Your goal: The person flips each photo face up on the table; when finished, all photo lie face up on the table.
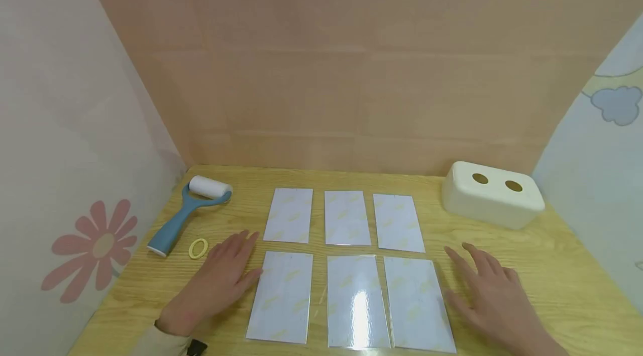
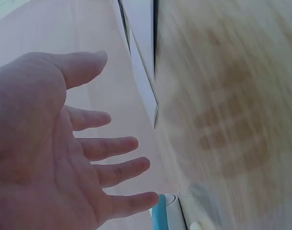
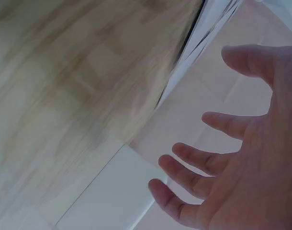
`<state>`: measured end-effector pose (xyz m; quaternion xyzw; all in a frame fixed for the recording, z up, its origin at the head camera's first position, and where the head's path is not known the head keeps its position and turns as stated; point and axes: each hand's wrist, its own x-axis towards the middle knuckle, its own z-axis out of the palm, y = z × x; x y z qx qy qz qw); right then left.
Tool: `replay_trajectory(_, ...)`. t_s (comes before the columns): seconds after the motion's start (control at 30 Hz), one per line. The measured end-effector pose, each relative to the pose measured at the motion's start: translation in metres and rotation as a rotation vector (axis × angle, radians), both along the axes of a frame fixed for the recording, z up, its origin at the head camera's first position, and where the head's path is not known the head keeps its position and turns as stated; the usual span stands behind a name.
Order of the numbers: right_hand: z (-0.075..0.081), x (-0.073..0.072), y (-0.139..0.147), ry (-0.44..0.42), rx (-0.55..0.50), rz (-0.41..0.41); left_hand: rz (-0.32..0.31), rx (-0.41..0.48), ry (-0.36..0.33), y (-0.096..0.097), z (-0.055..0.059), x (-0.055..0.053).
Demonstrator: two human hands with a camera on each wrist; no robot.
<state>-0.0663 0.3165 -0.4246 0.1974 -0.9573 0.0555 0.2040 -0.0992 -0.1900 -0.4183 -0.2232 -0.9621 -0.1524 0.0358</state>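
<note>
The left hand (image 1: 216, 280) is held above the wooden table (image 1: 567, 267) with its fingers extended and slightly spread, and the palm is left free. By its thumb, the left edge of the front-left card (image 1: 281, 297) is closely approached; whether it is touched cannot be told. The fingertips are pointed toward the back-left card (image 1: 288, 215), which is placed just beyond them.

The right hand (image 1: 492, 294) is held likewise, its fingers loosely extended and apart, with nothing gripped. Its thumb is set just beside the right edge of the front-right card (image 1: 419, 304); contact cannot be judged.

Between the hands, the front row is completed by the front-middle card (image 1: 346, 289), on which a bright glare is reflected. Behind it, the back-middle card (image 1: 346, 217) and the back-right card (image 1: 398, 223) are laid flat.

To the left, a yellow ring (image 1: 191, 250) is seen near the left hand, and a blue-handled roller (image 1: 176, 225) is placed beyond it. A white box (image 1: 487, 203) with two holes is positioned beyond the right hand.
</note>
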Motion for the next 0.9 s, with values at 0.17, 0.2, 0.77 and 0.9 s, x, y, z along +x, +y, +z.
replay_trajectory(0.17,0.002,-0.006,-0.016,0.012,0.0,0.033,0.006,0.016,0.041,0.004,0.0,-0.004)
replay_trajectory(0.2,0.002,-0.007,-0.019,0.015,0.002,0.041,0.01,0.02,0.047,0.005,0.0,-0.005)
replay_trajectory(0.77,0.011,-0.038,-0.09,0.057,-0.016,0.202,0.042,0.037,0.034,0.013,0.0,-0.026)
replay_trajectory(0.9,0.012,-0.044,-0.105,0.043,-0.018,0.22,0.046,0.029,0.029,0.016,0.0,-0.031)
